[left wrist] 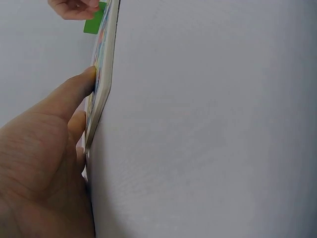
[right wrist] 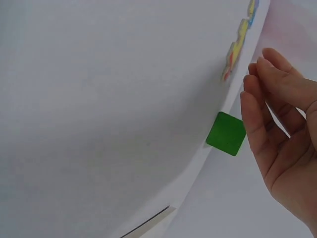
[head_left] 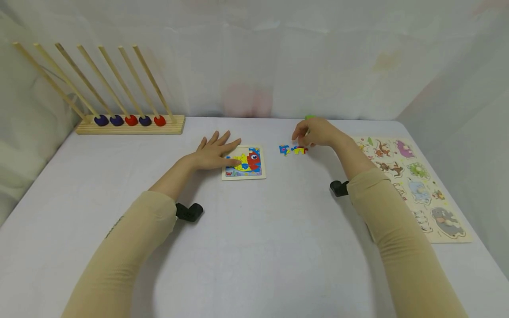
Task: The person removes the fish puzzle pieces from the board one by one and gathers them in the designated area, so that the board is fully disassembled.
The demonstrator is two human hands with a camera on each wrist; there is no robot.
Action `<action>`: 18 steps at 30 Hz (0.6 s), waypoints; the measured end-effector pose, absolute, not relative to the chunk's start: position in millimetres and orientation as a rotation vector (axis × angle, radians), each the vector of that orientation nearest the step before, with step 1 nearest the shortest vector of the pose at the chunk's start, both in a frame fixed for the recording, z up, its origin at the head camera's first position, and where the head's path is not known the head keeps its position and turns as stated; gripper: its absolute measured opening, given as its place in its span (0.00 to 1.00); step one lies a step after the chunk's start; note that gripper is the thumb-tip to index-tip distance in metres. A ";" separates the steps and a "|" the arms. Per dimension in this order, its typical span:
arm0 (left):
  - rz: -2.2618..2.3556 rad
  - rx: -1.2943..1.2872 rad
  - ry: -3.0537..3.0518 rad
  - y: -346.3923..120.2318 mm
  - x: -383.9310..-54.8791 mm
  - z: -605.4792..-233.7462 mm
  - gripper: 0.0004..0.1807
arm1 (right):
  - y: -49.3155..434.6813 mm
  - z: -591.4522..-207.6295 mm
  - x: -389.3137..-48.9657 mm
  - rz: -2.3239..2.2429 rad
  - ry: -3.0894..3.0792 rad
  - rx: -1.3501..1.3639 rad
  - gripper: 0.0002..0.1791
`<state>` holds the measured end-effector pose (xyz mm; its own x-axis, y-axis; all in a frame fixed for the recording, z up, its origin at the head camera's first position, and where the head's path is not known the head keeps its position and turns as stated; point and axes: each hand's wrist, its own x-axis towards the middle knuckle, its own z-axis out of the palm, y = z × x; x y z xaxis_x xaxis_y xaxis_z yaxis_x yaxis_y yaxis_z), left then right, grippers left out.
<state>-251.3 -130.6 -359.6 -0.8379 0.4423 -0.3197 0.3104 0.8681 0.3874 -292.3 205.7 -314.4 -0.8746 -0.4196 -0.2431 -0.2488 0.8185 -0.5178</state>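
Note:
My left hand [head_left: 214, 153] lies with fingers spread at the left side of a small framed jigsaw puzzle [head_left: 243, 176]. Its thumb rests on the picture, a red and yellow fish on blue, with a gap along the upper part. In the left wrist view the puzzle [left wrist: 101, 99] is seen edge-on under the thumb. My right hand [head_left: 318, 131] hovers just above loose jigsaw pieces [head_left: 284, 150], fingers loosely bent. Nothing shows between its fingertips in the right wrist view, where the pieces [right wrist: 237, 44] lie apart from the hand [right wrist: 282, 114].
A green block [right wrist: 226, 134] stands behind the right hand. At the back left is a wooden peg rack [head_left: 131, 128] with tall rods and several red and dark blue beads. A wooden animal puzzle board [head_left: 421, 176] lies at the right, partly under the right forearm.

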 end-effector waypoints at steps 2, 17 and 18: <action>0.451 0.558 2.637 -130.2 -251.5 -359.7 0.44 | 203.4 -311.5 -292.2 -0.711 2.660 -0.512 0.10; 0.465 0.562 2.635 -129.6 -250.2 -356.8 0.44 | 169.2 -304.3 -286.8 -0.816 2.700 -0.585 0.12; 0.467 0.562 2.635 -129.5 -250.1 -356.8 0.44 | 166.9 -305.2 -286.9 -0.811 2.708 -0.594 0.12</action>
<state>-250.1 -129.5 -356.8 -0.8371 0.4478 -0.3144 0.3124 0.8629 0.3974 -286.9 166.9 -305.2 -0.8848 -0.4499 -0.1215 -0.3091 0.7617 -0.5695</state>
